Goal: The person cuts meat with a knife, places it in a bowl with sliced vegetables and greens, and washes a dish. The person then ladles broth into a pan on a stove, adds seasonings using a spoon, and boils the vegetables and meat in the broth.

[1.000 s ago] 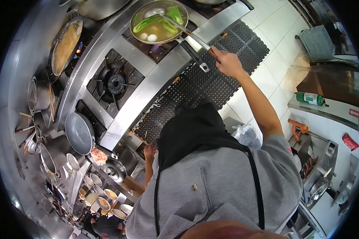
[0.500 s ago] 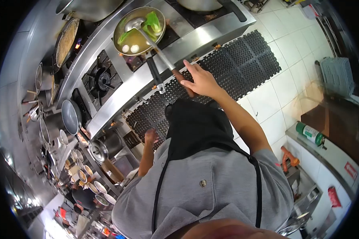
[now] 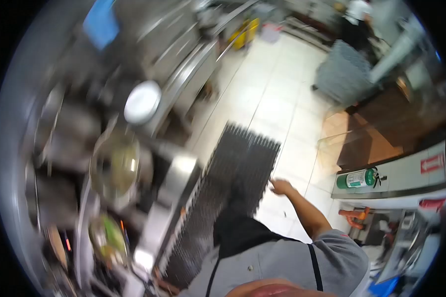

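Note:
My right hand (image 3: 281,187) hangs over the white tiled floor, to the right of the black rubber mat (image 3: 243,158). It touches nothing that I can see, and its fingers are too small and smeared to read. My left hand is out of view. On the stove at the lower left, blurred, sits the pan (image 3: 109,240) with green leaves in it. Above it in the view stands a larger pan (image 3: 116,166) with yellowish contents. A round white thing (image 3: 142,102), perhaps a plate or lid, lies farther along the counter.
The steel counter edge (image 3: 183,168) runs along my left. A green cylinder (image 3: 357,178) lies on a ledge at the right. Farther off are a grey plastic bin or crate stack (image 3: 342,74), a yellow bucket (image 3: 244,33) and another person (image 3: 359,22).
My body and view have turned right, away from the stove. My right hand has left the ladle's wooden handle. The leafy pan has shifted to the lower left, and my left hand has dropped from view.

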`<act>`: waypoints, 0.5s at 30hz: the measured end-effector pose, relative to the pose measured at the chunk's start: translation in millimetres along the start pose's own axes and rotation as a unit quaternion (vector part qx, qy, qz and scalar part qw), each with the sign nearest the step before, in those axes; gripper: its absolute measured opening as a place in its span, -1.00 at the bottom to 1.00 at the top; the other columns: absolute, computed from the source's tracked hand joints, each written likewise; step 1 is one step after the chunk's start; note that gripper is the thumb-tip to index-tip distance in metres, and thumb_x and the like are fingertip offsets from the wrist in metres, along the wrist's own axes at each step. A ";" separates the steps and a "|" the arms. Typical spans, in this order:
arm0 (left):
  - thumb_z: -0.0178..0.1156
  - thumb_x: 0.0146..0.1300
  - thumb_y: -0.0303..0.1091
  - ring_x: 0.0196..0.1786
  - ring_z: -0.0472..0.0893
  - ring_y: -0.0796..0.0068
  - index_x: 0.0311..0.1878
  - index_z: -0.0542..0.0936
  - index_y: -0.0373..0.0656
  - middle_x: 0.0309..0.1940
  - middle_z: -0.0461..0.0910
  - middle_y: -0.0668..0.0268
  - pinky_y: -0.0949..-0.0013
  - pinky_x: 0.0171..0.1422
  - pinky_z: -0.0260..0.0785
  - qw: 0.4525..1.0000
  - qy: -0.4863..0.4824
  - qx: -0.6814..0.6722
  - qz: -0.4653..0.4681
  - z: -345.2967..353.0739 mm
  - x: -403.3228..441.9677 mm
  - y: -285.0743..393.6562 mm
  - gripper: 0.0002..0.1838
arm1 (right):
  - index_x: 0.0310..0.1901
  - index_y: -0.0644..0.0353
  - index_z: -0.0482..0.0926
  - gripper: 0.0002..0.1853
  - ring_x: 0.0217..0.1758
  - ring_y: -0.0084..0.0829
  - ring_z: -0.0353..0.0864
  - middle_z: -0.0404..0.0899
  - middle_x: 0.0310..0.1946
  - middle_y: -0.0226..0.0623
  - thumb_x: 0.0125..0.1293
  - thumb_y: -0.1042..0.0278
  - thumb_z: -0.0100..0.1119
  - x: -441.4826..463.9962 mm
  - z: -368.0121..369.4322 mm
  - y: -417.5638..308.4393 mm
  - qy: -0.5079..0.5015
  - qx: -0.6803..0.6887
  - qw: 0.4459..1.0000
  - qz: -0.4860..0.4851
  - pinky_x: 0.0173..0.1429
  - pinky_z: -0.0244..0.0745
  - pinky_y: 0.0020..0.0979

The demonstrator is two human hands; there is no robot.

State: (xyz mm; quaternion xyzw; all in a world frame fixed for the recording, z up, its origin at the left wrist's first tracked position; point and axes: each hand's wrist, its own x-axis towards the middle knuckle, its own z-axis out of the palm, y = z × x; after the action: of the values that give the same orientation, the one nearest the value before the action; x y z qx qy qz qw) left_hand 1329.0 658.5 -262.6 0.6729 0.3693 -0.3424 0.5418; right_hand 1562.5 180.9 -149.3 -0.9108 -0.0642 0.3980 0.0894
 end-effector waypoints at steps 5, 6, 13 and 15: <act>0.23 0.23 -0.28 -0.47 0.54 0.45 0.09 0.45 -0.18 -0.42 0.55 0.25 0.39 -0.32 0.37 0.996 -0.029 0.058 0.056 36.4 84.6 275.7 -0.61 | -0.13 0.18 0.70 -0.60 0.01 -0.08 0.65 0.66 -0.03 -0.10 0.20 0.03 0.15 -9.0 54.2 166.0 -0.144 0.032 0.979 0.143 0.08 0.54 -0.08; 0.23 0.23 -0.28 -0.46 0.55 0.45 0.10 0.44 -0.18 -0.42 0.55 0.25 0.38 -0.30 0.37 0.994 -0.035 0.068 0.076 50.0 97.6 326.3 -0.60 | -0.19 0.20 0.70 -0.65 -0.20 -0.12 0.68 0.70 -0.18 -0.10 0.21 0.08 0.18 -13.1 67.0 185.1 -0.194 0.142 0.953 0.183 -0.18 0.59 -0.11; 0.26 0.20 -0.32 -0.41 0.57 0.41 0.17 0.41 -0.21 -0.37 0.58 0.20 0.35 -0.19 0.42 0.977 -0.077 0.128 0.153 172.7 182.4 585.1 -0.52 | -0.27 0.15 0.71 -0.73 -0.40 -0.26 0.61 0.68 -0.38 -0.25 0.18 0.10 0.31 28.1 -3.5 218.7 -0.150 0.453 0.855 0.204 -0.39 0.51 -0.22; 0.26 0.19 -0.33 -0.39 0.58 0.40 0.19 0.40 -0.22 -0.36 0.58 0.19 0.34 -0.15 0.43 0.977 -0.084 0.143 0.137 209.7 207.4 627.7 -0.50 | -0.26 0.13 0.71 -0.74 -0.40 -0.28 0.61 0.68 -0.39 -0.26 0.18 0.12 0.32 69.0 -40.8 251.1 -0.150 0.466 0.851 0.189 -0.38 0.51 -0.23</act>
State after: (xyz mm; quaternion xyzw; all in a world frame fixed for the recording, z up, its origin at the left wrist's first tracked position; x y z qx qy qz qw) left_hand 1963.4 390.7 -179.6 0.7567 0.1741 -0.3692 0.5107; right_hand 1650.5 -55.7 -225.0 -0.6864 0.2894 0.5222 0.4153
